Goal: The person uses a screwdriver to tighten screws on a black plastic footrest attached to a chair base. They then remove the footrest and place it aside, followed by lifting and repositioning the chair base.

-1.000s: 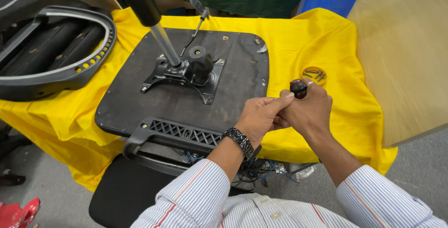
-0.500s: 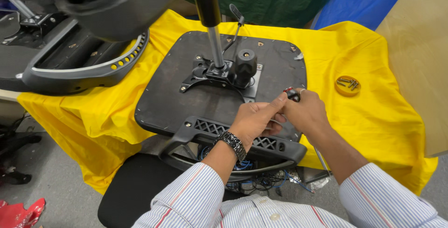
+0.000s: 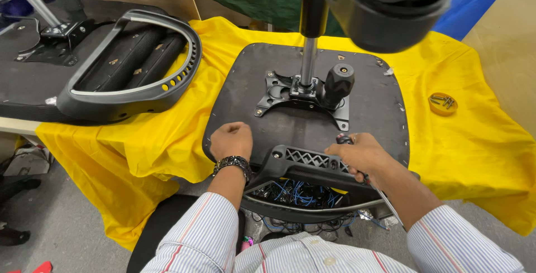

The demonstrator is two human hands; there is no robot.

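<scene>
Left hand (image 3: 231,140) on seat base (image 3: 368,122), right hand (image 3: 360,153) gripping small black part (image 3: 344,138) — armrest bracket (image 3: 304,164) between hands

Take the upturned chair seat (image 3: 368,116) as your landmark; it lies on the cloth (image 3: 156,139). Its mounting plate (image 3: 296,97) sits at its middle, with the gas column (image 3: 309,55) rising from it and a knob (image 3: 338,83) just right. Your left hand (image 3: 231,140) rests on the seat's near left edge; your right hand (image 3: 363,153) is at the near right, over the armrest bracket (image 3: 304,164). A small dish of screws (image 3: 443,104) lies right of the seat; another armrest (image 3: 128,61) lies left.

Workshop: chair seat bases (image 3: 304,97) on cloth-draped bench (image 3: 151,133) (plywood panels behind).
</scene>
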